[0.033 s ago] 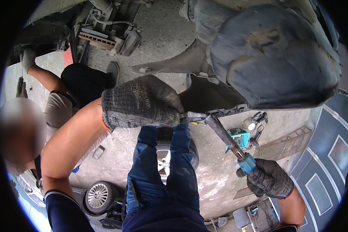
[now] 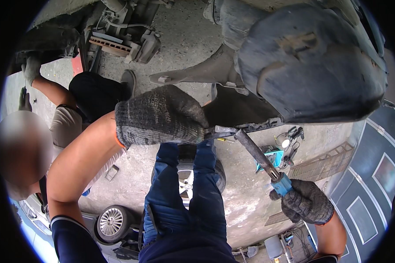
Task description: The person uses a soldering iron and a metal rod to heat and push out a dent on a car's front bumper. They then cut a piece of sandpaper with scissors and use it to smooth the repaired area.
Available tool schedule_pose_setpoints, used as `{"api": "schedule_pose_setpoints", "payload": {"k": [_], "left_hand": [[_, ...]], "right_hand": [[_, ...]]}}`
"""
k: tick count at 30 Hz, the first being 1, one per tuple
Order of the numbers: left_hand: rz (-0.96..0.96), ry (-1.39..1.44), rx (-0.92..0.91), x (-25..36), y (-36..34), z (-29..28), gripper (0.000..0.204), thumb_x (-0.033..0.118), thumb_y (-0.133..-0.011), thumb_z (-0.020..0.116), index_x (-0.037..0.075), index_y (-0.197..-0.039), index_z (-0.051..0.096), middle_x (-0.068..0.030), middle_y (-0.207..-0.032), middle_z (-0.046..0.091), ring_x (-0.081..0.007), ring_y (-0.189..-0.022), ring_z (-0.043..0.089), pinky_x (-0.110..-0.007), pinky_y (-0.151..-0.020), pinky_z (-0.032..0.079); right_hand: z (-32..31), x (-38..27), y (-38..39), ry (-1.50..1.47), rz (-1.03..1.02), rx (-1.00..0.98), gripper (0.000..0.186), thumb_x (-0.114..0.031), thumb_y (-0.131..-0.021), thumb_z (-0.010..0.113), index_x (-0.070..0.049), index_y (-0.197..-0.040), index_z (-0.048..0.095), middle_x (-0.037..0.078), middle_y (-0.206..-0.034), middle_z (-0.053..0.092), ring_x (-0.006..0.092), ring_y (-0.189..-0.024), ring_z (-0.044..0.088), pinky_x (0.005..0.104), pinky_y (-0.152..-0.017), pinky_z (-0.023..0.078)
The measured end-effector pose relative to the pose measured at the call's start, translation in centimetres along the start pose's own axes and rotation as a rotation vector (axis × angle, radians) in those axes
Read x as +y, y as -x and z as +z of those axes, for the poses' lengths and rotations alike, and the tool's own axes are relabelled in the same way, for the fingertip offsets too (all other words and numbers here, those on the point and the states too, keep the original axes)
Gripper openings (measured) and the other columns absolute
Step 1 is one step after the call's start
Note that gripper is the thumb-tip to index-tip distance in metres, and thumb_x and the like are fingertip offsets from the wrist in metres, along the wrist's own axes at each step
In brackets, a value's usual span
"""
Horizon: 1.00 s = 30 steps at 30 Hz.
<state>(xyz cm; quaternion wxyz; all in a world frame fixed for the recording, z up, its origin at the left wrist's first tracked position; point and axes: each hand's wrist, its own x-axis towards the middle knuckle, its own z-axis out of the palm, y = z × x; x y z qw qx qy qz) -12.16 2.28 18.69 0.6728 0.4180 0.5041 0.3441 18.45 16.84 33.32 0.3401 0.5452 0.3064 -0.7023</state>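
Observation:
My left hand (image 2: 162,116), in a dark grey knit glove with an orange cuff, is closed round the narrow edge of a black plastic car panel (image 2: 232,107). Its fingertips are mostly hidden. Gripped in my right hand (image 2: 309,202), also gloved, is a hot air gun (image 2: 260,153) with a blue body and a long, scorched metal nozzle. The nozzle points up and to the left, its tip close to the panel's lower edge beside my left fingers. Whether the tip touches cannot be made out.
A large rounded black plastic part (image 2: 311,65) hangs at upper right. Left, a co-worker (image 2: 66,127) crouches, a gloved hand under the car. A brake disc (image 2: 112,45) shows above. Wheels (image 2: 113,222), a turquoise crate (image 2: 274,158) and corded tools (image 2: 292,140) are below; a blue-grey door (image 2: 368,175) stands right.
My right hand and the hot air gun have shifted very slightly to the right. My left hand and the panel look the same.

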Motion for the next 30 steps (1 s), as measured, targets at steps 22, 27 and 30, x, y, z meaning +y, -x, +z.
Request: {"api": "schedule_pose_setpoints", "payload": {"k": [22, 27, 30], "left_hand": [[-0.066, 0.093, 0.001, -0.5, 0.0, -0.2, 0.022, 0.013, -0.081, 0.075, -0.001, -0.097, 0.071, -0.0109, -0.084, 0.070, -0.0149, -0.077, 0.065, -0.028, -0.071, 0.053], [-0.111, 0.139, 0.015, 0.2, 0.4, -0.1, 0.022, 0.012, -0.081, 0.075, 0.001, -0.099, 0.071, -0.0100, -0.085, 0.070, -0.0152, -0.078, 0.066, -0.028, -0.072, 0.053], [-0.066, 0.066, -0.018, 0.5, 0.3, -0.6, 0.024, 0.014, -0.081, 0.076, 0.002, -0.101, 0.071, -0.0107, -0.089, 0.071, -0.0160, -0.081, 0.067, -0.029, -0.074, 0.054]], "right_hand": [[-0.3, 0.0, 0.2, -0.028, 0.004, -0.034, 0.038, -0.030, -0.096, 0.059, 0.000, -0.118, 0.058, -0.004, -0.068, 0.051, 0.0042, -0.058, 0.046, 0.0206, -0.053, 0.039], [-0.5, 0.3, 0.1, -0.019, 0.016, -0.088, 0.038, -0.032, -0.095, 0.060, -0.002, -0.118, 0.058, -0.005, -0.069, 0.051, 0.0041, -0.058, 0.046, 0.0201, -0.054, 0.039], [-0.2, 0.1, 0.0, -0.045, 0.010, -0.108, 0.040, -0.034, -0.094, 0.062, -0.002, -0.119, 0.058, -0.005, -0.069, 0.052, 0.0042, -0.057, 0.046, 0.0201, -0.054, 0.038]]}}
